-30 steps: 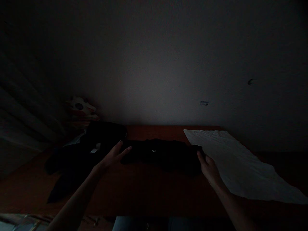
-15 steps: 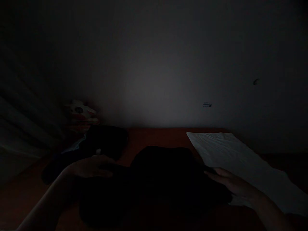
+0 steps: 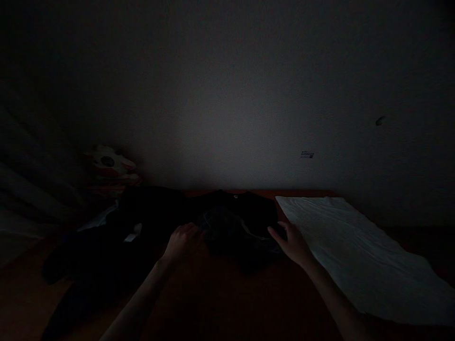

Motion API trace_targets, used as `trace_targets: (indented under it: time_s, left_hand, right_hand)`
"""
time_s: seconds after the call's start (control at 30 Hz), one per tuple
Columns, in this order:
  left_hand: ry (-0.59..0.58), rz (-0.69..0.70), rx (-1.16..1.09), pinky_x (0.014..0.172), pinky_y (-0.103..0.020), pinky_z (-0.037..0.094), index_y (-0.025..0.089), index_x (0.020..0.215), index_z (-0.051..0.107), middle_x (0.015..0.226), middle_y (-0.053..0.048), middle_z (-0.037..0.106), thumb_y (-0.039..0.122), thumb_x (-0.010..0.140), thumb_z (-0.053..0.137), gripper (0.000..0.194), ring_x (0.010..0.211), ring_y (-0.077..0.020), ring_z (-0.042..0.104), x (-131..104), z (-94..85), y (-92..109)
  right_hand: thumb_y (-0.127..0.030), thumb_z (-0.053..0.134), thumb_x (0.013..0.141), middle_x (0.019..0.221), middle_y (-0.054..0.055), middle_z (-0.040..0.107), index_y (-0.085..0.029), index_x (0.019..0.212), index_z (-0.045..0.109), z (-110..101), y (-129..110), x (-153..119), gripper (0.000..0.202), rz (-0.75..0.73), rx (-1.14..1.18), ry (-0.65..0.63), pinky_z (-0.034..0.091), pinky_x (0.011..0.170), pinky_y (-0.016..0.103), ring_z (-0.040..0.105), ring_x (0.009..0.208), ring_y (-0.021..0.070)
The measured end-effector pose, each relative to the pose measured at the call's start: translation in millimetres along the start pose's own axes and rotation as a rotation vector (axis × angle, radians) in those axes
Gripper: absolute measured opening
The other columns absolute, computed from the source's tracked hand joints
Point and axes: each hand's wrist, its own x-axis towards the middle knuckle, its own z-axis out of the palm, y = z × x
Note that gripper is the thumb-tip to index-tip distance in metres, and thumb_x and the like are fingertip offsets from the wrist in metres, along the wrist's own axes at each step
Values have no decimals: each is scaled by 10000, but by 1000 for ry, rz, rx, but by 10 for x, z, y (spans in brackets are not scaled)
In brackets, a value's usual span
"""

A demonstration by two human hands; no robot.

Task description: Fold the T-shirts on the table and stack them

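Note:
A black shirt (image 3: 259,206) lies spread on the reddish-brown surface (image 3: 227,303) close to the wall, a small pale mark near its neckline. Its nearer part is bunched, with a slightly greyer patch of cloth showing. At the left of this bunch is my left hand (image 3: 182,244), fingers curled toward the fabric; the dark hides their tips. My right hand (image 3: 293,242) is by the shirt's right side, thumb and fingers apart, nearest to the cloth's edge.
A white cloth (image 3: 341,246) lies flat on the right. Dark clothes (image 3: 95,265) with a white tag (image 3: 134,233) are heaped on the left. A white-and-red plush-like object (image 3: 110,161) sits at the back left, near a pale curtain (image 3: 24,199). The wall (image 3: 227,104) rises behind.
The black cloth has gone from a raised heap between my hands to lying farther back toward the wall. Both hands have come closer together, and the right one has loosened.

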Motion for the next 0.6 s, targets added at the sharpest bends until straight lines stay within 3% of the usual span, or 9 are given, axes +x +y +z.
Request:
trace_targets:
  time_s: [0.1,0.23,0.33,0.4,0.5,0.6]
  left_hand:
    - [-92,-140,-86,763,-450,561,228,823,698,895,-119,701,510,966,482,383,850,-312,697,-329,273,-79]
    - [-71,-156,-128,942,-547,541,248,1155,694,1176,-164,677,592,809,668,489,1099,-415,644,-386,392,-101]
    - [-106,-114,-111,1005,-607,494,252,1291,650,1320,-189,625,520,739,742,620,1196,-465,584,-264,474,-8]
    - [-116,-141,-101,957,-632,499,215,1265,675,1332,-231,607,404,734,740,568,1194,-493,575,-172,554,74]
    - [-95,-135,-118,918,-601,509,190,1087,741,1264,-234,637,253,793,616,326,1147,-459,603,-61,623,143]
    - [-73,-71,-174,957,-515,509,208,1016,722,1168,-160,695,232,884,458,296,1080,-348,647,23,511,70]
  right_hand:
    - [-778,607,767,1289,231,629,-125,1274,608,175,109,-412,826,-31,-218,10,435,1053,551,581,1240,403]
    - [-665,687,752,1351,228,580,-163,1329,590,377,197,-603,771,-81,-361,34,454,990,568,563,1248,423]
    - [-487,635,849,1283,180,636,-214,1227,663,459,220,-540,467,-131,-389,3,472,952,522,615,1159,367]
    - [-415,543,921,1178,162,686,-211,1095,709,441,202,-456,315,-161,-339,-40,485,918,463,652,1065,322]
    - [-441,478,962,1003,132,733,-202,949,717,299,152,-306,339,-149,-184,-158,497,822,383,691,923,281]
    - [-565,523,929,852,68,746,-212,893,714,70,138,-96,403,-81,17,-318,490,735,331,700,816,250]
